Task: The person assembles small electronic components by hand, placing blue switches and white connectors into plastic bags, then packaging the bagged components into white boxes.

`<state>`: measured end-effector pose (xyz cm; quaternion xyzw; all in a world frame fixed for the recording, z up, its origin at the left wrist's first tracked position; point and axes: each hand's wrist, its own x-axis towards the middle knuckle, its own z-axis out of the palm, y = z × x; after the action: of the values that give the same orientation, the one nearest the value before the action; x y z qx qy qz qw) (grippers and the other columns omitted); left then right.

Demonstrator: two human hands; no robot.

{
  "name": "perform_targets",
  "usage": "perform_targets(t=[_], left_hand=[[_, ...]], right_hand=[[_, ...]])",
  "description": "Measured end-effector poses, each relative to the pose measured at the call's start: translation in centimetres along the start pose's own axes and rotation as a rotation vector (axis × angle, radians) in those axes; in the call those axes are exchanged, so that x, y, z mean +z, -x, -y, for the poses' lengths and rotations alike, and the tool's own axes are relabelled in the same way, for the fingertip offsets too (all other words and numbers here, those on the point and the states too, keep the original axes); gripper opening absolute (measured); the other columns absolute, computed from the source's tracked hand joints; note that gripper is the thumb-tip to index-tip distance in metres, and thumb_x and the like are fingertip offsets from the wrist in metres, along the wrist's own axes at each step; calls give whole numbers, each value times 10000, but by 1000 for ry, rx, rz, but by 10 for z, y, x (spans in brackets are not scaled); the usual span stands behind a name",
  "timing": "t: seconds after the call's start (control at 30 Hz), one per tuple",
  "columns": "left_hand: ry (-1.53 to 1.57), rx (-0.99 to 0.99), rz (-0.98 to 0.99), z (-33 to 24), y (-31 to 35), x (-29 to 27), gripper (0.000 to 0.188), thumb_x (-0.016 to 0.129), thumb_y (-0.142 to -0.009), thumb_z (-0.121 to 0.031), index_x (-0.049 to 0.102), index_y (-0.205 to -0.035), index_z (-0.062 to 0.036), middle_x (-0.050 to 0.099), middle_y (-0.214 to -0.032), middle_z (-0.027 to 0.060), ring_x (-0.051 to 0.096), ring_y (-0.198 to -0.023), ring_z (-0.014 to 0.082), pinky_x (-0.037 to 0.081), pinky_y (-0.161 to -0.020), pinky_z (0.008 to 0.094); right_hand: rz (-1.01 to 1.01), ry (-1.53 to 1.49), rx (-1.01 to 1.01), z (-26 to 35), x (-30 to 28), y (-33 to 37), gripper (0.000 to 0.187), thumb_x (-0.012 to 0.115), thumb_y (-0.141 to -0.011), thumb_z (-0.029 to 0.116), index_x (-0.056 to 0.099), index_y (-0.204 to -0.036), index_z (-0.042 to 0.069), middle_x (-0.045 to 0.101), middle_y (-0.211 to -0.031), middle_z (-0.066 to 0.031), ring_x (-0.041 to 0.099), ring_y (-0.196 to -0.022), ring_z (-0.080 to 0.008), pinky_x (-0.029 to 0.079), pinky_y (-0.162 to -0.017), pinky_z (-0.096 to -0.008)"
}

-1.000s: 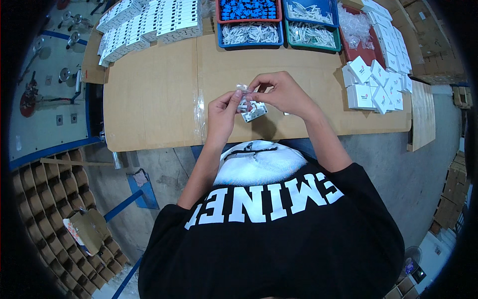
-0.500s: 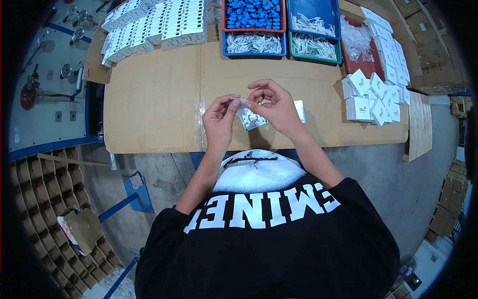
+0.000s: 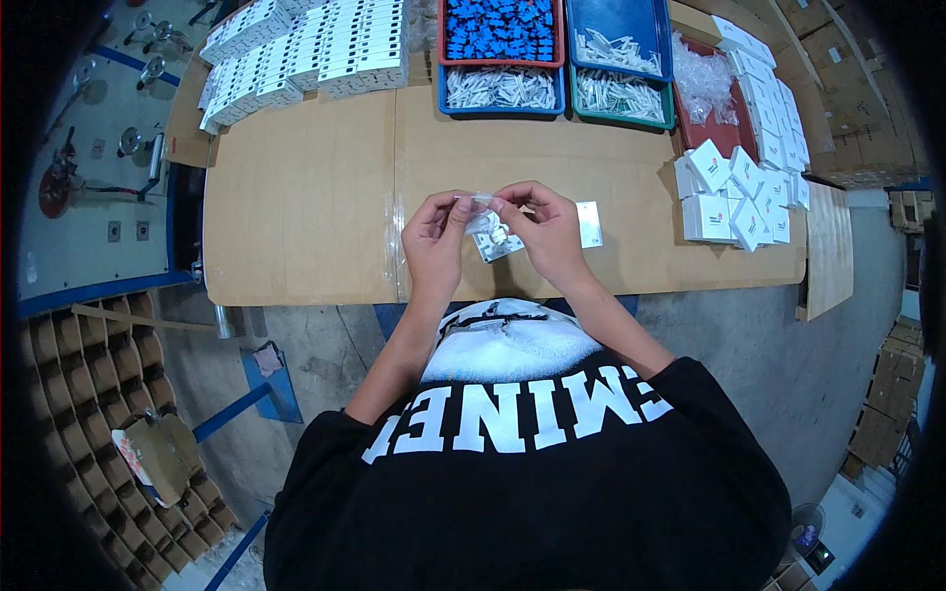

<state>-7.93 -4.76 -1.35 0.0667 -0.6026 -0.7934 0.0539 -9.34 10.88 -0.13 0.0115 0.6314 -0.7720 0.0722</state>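
Note:
Between both hands, a little above the table, is a small clear plastic bag [image 3: 480, 200]. My left hand [image 3: 435, 236] pinches its left end between thumb and fingers. My right hand [image 3: 545, 229] grips the right end, thumb and fingertips pressed together. Below the bag lies a white piece with small fittings [image 3: 493, 242], partly hidden by my hands. To the right of my right hand a flat white panel [image 3: 589, 225] lies on the cardboard; whether it joins the white piece is hidden.
Cardboard [image 3: 305, 207] covers the table. White boxes are stacked in rows [image 3: 363, 49] at far left and piled [image 3: 711, 215] at right. Ahead stand a red tray of blue parts [image 3: 500, 30], a blue tray [image 3: 503, 110] and a green tray [image 3: 626, 120] of white pieces. Clear bags [image 3: 705, 79] fill a dark red tray.
My right hand has come down and closed on the bag's right end; its fingers were raised and more spread before. My left hand has barely moved.

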Motion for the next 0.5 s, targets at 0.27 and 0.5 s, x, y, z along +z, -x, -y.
perform_targets(t=[0.27, 0.5], left_hand=[[20, 11, 30, 3, 1, 1, 188, 648, -1032, -132, 666, -1093, 45, 731, -1000, 110, 710, -940, 156, 568, -861, 284], [-12, 17, 61, 3, 4, 0, 168, 643, -1035, -128, 662, -1081, 32, 717, -1015, 83, 683, -952, 129, 556, -876, 271]], right_hand=[[9, 24, -4, 1, -3, 0, 131, 737, -951, 94, 703, -1026, -7, 665, -878, 0, 569, -783, -26, 462, -646, -198], [34, 13, 7, 0, -1, 0, 121, 729, -954, 92, 700, -1022, -3, 662, -880, 6, 562, -802, -38, 463, -673, -208]])
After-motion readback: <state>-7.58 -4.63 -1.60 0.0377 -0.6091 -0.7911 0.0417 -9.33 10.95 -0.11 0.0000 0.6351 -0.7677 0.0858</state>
